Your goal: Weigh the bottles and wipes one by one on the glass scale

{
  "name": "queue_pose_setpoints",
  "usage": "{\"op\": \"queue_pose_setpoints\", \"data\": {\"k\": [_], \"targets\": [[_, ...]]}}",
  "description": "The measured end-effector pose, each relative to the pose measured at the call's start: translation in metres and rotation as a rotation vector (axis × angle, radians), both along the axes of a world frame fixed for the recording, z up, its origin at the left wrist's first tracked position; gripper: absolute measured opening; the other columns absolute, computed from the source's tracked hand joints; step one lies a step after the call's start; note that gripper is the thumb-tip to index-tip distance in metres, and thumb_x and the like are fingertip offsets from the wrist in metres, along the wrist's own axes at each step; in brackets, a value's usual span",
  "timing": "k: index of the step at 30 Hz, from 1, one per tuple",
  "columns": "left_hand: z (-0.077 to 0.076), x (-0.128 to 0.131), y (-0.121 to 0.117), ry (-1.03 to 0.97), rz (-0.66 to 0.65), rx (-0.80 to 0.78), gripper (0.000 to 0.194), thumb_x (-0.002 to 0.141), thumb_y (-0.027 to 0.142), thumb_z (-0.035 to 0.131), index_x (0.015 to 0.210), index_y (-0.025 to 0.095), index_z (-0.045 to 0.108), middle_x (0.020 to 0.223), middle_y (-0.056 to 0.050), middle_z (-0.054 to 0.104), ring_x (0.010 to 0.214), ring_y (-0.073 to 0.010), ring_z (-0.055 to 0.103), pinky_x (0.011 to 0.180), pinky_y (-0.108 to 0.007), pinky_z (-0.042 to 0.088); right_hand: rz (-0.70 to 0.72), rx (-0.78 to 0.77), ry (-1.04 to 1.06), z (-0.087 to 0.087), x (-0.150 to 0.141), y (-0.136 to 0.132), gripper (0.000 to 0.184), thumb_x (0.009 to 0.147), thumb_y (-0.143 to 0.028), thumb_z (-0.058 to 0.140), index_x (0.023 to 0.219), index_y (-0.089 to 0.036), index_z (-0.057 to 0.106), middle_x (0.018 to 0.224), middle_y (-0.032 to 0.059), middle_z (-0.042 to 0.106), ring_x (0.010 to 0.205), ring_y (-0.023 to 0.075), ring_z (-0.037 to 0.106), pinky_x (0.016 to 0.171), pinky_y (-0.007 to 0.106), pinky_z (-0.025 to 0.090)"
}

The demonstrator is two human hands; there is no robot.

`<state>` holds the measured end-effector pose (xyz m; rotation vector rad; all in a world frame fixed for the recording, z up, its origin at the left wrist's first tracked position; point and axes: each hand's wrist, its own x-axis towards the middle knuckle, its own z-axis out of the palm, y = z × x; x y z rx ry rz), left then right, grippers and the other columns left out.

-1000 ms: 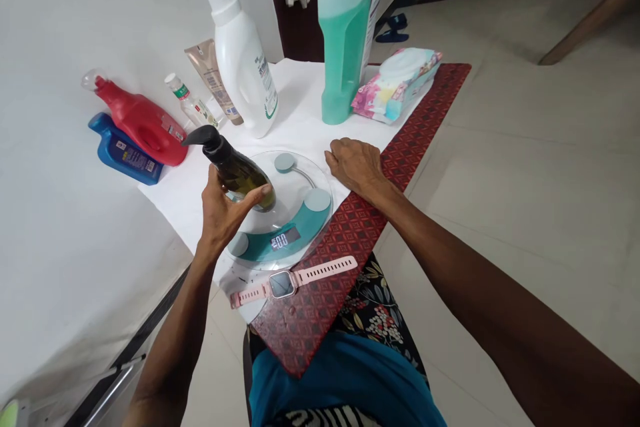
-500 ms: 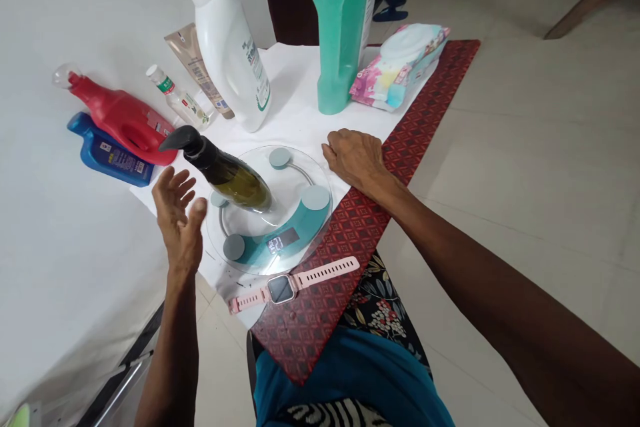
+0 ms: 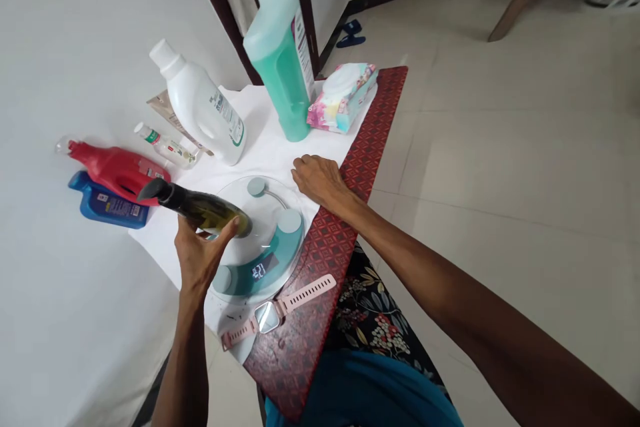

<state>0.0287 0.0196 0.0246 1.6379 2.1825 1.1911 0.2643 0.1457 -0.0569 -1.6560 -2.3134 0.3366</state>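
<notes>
My left hand (image 3: pixel 200 255) is wrapped round a dark pump bottle (image 3: pixel 213 208) with olive-coloured liquid, thumb in front and the other fingers hidden behind it. The bottle is over a round glass scale (image 3: pixel 260 240) with a teal band and a lit display; I cannot tell whether its base touches the glass. My right hand (image 3: pixel 320 179) rests on the white cloth (image 3: pixel 263 107) beyond the scale, its fingers curled in and nothing visible in them. A pink-strapped smartwatch (image 3: pixel 269 317) lies at the scale's near edge.
Behind the scale stand a white bottle (image 3: pixel 200 103) and a tall green bottle (image 3: pixel 283 57), beside a wipes pack (image 3: pixel 345 97). Along the wall are a red bottle (image 3: pixel 117 170), a blue bottle (image 3: pixel 110 203), a small clear bottle (image 3: pixel 170 149) and a brown tube (image 3: pixel 167 109). The red-patterned table edge (image 3: pixel 375 140) runs diagonally.
My left hand has moved from beside the pump bottle to a grip around it. My right hand stays on the cloth. The camera view has shifted.
</notes>
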Motion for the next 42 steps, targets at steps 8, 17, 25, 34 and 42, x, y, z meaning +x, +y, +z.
{"op": "queue_pose_setpoints", "data": {"k": [8,17,25,34,42], "targets": [[0.012,0.029,0.013,-0.008,0.034,0.136,0.072,0.055,0.063,0.097,0.103,0.016,0.069,0.101,-0.013,0.077,0.089,-0.0315,0.076,0.076,-0.049,0.065,0.053,0.025,0.045,0.0,0.002,0.0,0.038,0.113,-0.02,0.035,0.13,-0.011,0.068,0.13,0.0205,0.072,0.12,0.0301,0.067,0.081,0.035,0.046],[0.018,0.103,0.098,-0.158,-0.335,0.241,0.065,0.059,0.053,0.098,0.102,0.017,0.066,0.104,-0.011,0.078,0.092,-0.0264,0.075,0.077,-0.039,0.064,0.032,0.008,0.221,0.014,0.027,-0.029,0.04,0.117,-0.034,0.041,0.116,-0.015,0.077,0.115,0.0123,0.081,0.104,0.0238,0.074,0.078,0.032,0.04],[-0.016,0.144,0.154,-0.158,-0.397,0.197,0.066,0.062,0.044,0.101,0.106,0.021,0.058,0.109,-0.01,0.076,0.101,-0.0266,0.073,0.091,-0.039,0.058,-0.049,0.031,0.172,-0.009,0.026,-0.078,0.034,0.113,-0.029,0.048,0.108,-0.017,0.079,0.11,0.0118,0.081,0.107,0.0231,0.074,0.079,0.03,0.043],[-0.023,0.169,0.169,0.007,-0.265,0.024,0.069,0.07,0.05,0.097,0.115,0.021,0.055,0.123,-0.016,0.071,0.122,-0.0337,0.069,0.103,-0.045,0.053,-0.071,0.024,0.158,-0.009,0.023,-0.078,0.033,0.114,-0.029,0.046,0.113,-0.017,0.078,0.115,0.0123,0.081,0.111,0.0238,0.074,0.084,0.03,0.047],[-0.032,0.16,0.169,-0.063,-0.333,0.061,0.09,0.066,0.05,0.101,0.132,0.018,0.049,0.146,-0.028,0.054,0.14,-0.0428,0.058,0.109,-0.052,0.053,-0.126,-0.049,0.097,0.003,0.012,-0.08,0.034,0.113,-0.026,0.044,0.12,-0.016,0.075,0.12,0.0148,0.078,0.117,0.026,0.073,0.082,0.032,0.049]]}}
